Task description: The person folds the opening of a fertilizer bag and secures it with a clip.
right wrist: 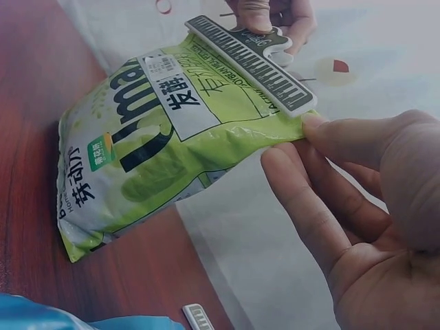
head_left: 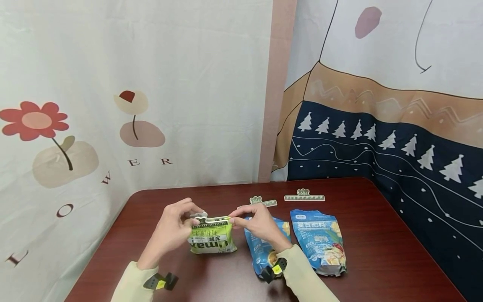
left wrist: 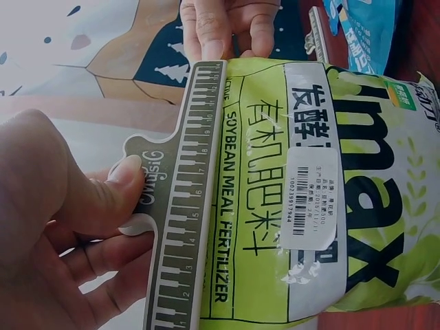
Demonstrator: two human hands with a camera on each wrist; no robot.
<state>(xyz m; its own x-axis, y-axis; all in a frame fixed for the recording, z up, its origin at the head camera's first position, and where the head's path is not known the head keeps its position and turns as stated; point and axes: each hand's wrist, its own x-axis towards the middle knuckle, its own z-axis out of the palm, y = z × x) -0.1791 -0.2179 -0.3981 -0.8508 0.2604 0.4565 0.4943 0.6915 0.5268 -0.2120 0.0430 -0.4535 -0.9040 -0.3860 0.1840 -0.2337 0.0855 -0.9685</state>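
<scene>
A green and white fertilizer bag (head_left: 212,240) stands near the middle of the table. Along its top edge sits a long clip (left wrist: 184,185) printed with piano keys and ruler numbers. My left hand (head_left: 174,224) pinches the clip's handle, thumb on the near side, as the left wrist view shows up close. At the bag's other top corner, my right hand (head_left: 260,224) pinches the green film between thumb and finger, right by the clip's end (right wrist: 302,103). Part of the left fingers is hidden behind the clip.
Two blue bags lie to the right; the nearer blue bag (head_left: 258,251) is partly under my right forearm, the other blue bag (head_left: 318,243) beside it. Behind them lie two more piano-key clips, one clip (head_left: 268,203) partly hidden by my right hand, another clip (head_left: 304,196) farther right.
</scene>
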